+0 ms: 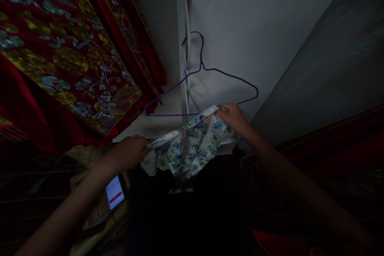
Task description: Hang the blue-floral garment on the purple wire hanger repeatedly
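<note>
Flowered cloth stretched between both hands under a purple hanger

From the head camera, we see the hanger in front of a pale wall, its hook crossing a white strap that runs up and down behind it. Just below the hanger is the cloth, white with blue flowers and some yellow-green. Its upper edge slants, higher on the right, and passes in front of the hanger's bottom bar; we cannot tell whether the two touch.

Our left hand, below the hanger's left corner, is closed on one end of that edge. Our right hand, under the hanger's right side, pinches the other end, so the edge is pulled nearly straight while the rest hangs in loose folds.

To the hanger's left we see a red drape covered in gold and silver patterning. Below and left of the hanger, beside our left forearm, a phone lies with its screen lit. Much of what lies below the hanger is too dark to make out.
</note>
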Available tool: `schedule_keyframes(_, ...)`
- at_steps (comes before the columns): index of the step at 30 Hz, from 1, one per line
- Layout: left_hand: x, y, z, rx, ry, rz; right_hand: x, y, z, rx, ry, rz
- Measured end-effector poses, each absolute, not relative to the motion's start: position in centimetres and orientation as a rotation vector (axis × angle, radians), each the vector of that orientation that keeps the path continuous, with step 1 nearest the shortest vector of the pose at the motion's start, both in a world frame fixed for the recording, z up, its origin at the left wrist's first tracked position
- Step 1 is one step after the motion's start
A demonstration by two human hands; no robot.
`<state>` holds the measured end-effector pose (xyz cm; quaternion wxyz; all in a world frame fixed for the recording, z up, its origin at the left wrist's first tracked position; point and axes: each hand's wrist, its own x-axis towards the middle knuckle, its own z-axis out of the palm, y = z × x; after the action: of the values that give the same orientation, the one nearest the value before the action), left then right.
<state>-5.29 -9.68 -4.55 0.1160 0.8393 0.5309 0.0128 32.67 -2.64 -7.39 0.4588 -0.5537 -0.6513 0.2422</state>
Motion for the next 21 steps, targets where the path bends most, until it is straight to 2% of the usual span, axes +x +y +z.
schedule_keyframes(6,-3.1,-6.7,1.1,2.75,1.235,0.781,32.0,-4.7,-6.5,-1.329,-1.561,0.56)
schedule_keyframes(9,-1.2,-5.2,2.3,2.664,1.237,0.987,30.4,-6.1,-6.5,-1.244,-1.631,0.629)
schedule_keyframes(14,-0.2,-3.2,3.0,2.548,1.267,0.962,30.4,-9.9,-5.2,-1.207,-1.893,0.514)
schedule_keyframes(21,-1.0,-3.1,4.9,2.475,1.245,0.816,36.3,-11.0,-2.0,-1.478,-1.446,0.021)
